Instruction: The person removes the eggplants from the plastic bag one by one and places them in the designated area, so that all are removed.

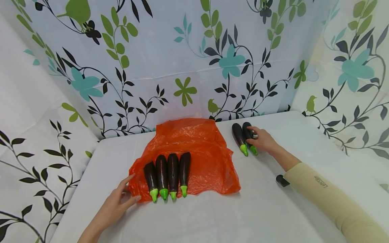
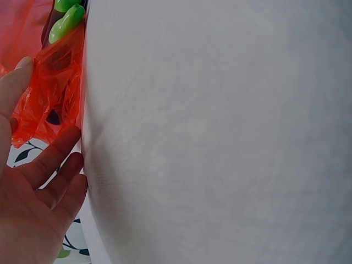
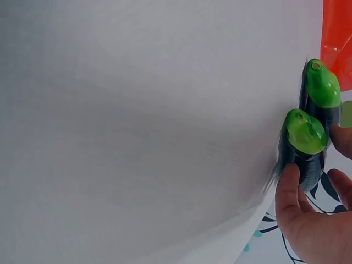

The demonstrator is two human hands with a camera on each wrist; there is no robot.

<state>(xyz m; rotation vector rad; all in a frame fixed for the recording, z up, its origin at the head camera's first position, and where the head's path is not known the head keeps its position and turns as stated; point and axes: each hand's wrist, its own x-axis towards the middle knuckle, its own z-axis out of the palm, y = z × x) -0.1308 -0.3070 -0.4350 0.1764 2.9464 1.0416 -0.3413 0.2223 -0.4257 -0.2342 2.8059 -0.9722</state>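
Observation:
Several dark purple eggplants with green stem ends lie side by side on a flattened orange-red plastic bag [image 1: 209, 168]; the leftmost eggplant [image 1: 150, 179] is closest to my left hand [image 1: 113, 206]. That hand rests at the bag's left edge with its fingers spread, and the left wrist view shows its fingertips near the crinkled plastic [image 2: 55, 82]. My right hand [image 1: 264, 139] grips the rightmost eggplant [image 1: 248, 133], fingers on both sides of it. Another eggplant [image 1: 239, 136] lies just left of it. In the right wrist view, the gripped eggplant's green end [image 3: 306, 132] points toward the camera.
All lies on a white-covered table [image 1: 212, 219]. Behind it hangs a white cloth [image 1: 182, 67] printed with leaves, flowers and birds, continuing along both sides. A small black object [image 1: 282, 181] shows at the right sleeve's cuff [image 1: 299, 173].

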